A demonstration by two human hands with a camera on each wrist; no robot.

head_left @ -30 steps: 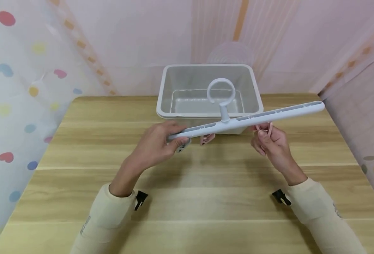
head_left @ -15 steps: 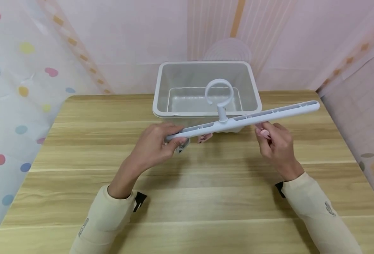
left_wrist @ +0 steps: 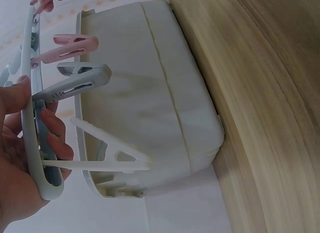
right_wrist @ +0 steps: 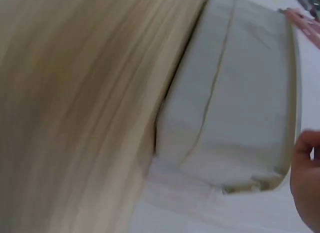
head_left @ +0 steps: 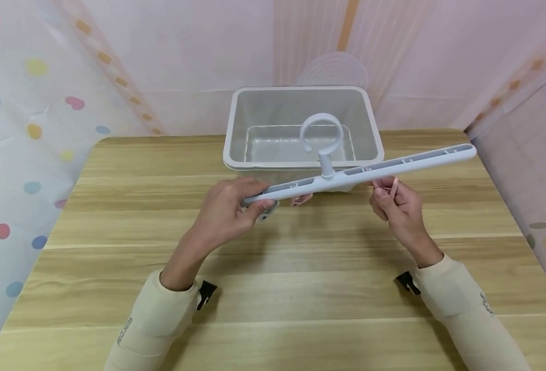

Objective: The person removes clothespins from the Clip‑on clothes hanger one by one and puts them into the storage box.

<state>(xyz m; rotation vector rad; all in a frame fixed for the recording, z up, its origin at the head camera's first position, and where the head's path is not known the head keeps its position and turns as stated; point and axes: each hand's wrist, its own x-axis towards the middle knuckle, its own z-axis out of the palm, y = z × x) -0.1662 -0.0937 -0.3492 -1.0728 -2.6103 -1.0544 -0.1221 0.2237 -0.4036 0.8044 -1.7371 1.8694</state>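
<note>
My left hand (head_left: 224, 214) grips the left end of a pale blue clip hanger (head_left: 342, 179), held above the table with its round hook up. Under the bar my right hand (head_left: 403, 214) pinches a pink clothes clip (head_left: 394, 188) between thumb and fingers. Whether that clip is attached to the bar is hidden. In the left wrist view a white clip (left_wrist: 135, 159), a grey clip (left_wrist: 82, 84) and another pink clip (left_wrist: 70, 50) hang from the bar. Only part of my right hand (right_wrist: 306, 178) shows at the right wrist view's edge.
Behind the hanger a light grey plastic bin (head_left: 230, 129) stands at the back of the wooden table (head_left: 301, 299), against a patterned wall covering (head_left: 199, 51). Black strap ends (head_left: 205, 293) stick out from the sleeves near both wrists.
My right hand turned its back upward half a second ago and has since turned back, thumb showing, with the pink clothes clip still pinched. My left hand keeps its grip on the hanger.
</note>
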